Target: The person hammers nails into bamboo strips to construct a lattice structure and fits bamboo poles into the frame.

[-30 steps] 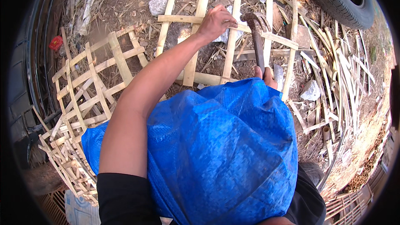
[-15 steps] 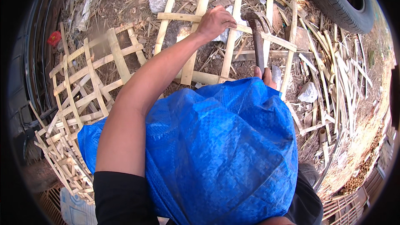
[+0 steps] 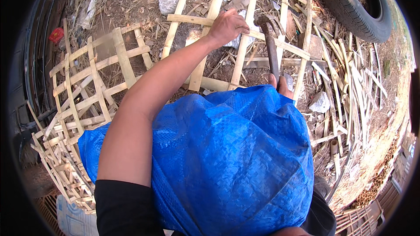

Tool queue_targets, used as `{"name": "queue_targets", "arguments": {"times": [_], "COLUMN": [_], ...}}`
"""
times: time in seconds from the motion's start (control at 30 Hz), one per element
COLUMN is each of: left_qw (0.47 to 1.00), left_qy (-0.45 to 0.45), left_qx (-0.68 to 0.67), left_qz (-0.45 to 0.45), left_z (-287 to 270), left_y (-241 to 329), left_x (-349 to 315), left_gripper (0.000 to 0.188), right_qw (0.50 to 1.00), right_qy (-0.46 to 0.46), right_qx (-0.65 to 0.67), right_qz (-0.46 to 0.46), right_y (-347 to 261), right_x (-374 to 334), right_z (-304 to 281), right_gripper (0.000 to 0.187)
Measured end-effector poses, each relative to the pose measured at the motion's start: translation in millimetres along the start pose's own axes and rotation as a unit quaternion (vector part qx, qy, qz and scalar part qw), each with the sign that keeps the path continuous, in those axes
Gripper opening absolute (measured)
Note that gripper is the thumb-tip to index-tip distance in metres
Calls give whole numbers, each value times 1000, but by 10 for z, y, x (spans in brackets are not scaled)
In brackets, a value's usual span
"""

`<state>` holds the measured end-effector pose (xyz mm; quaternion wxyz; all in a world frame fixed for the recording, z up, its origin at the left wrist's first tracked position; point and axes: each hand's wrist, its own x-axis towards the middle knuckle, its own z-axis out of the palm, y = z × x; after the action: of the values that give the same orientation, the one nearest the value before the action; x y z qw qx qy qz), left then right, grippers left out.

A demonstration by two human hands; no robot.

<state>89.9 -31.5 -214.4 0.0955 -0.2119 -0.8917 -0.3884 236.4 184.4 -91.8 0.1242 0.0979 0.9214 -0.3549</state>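
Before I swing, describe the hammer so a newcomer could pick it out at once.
Find the big blue woven sheet filling the lower middle. Just beyond its upper right edge, the right hand grips the hammer by its lower end. Its dark shaft and curved claw head stand out against the pale slatted lattice.

1. A round black rubber tyre with a grooved tread (image 3: 350, 15) — upper right, cut off by the top edge.
2. Long, thin, pale bamboo strips (image 3: 359, 81), heaped below it.
3. A whitish angular stone (image 3: 320, 102), beside that heap.
4. A small bright-red object (image 3: 56, 35) — far left, kind unclear.
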Motion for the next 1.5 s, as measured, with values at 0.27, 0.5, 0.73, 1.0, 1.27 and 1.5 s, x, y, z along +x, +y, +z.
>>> {"name": "queue_targets", "arguments": {"times": [0.27,0.5,0.73,1.0,1.27,1.5], "left_qw": [999,1000,999,1000,1000,1000], "left_qy": [10,-1,-8,6,10,5], "left_qx": [31,29,37,17,22,18], "left_qz": [23,9,1,5,9,4], "left_z": [7,29,52,53,48,49], "left_y": [22,39,18,-1,25,15], "left_x": [18,10,17,-4,7,0], "left_gripper": [9,8,8,13,14,13], "right_qw": [994,993,990,990,993,991], "right_qy": [50,19,32,54,33,85], "right_qx": [-97,-100,-118,-115,-81,-95], "right_qz": [7,61,64,54,79,50], "right_y": [381,411,499,317,427,393], "right_x": [185,201,198,148,178,222], "right_z": [152,226,334,293,276,276], "right_gripper": [41,42,51,42,41,43]}}
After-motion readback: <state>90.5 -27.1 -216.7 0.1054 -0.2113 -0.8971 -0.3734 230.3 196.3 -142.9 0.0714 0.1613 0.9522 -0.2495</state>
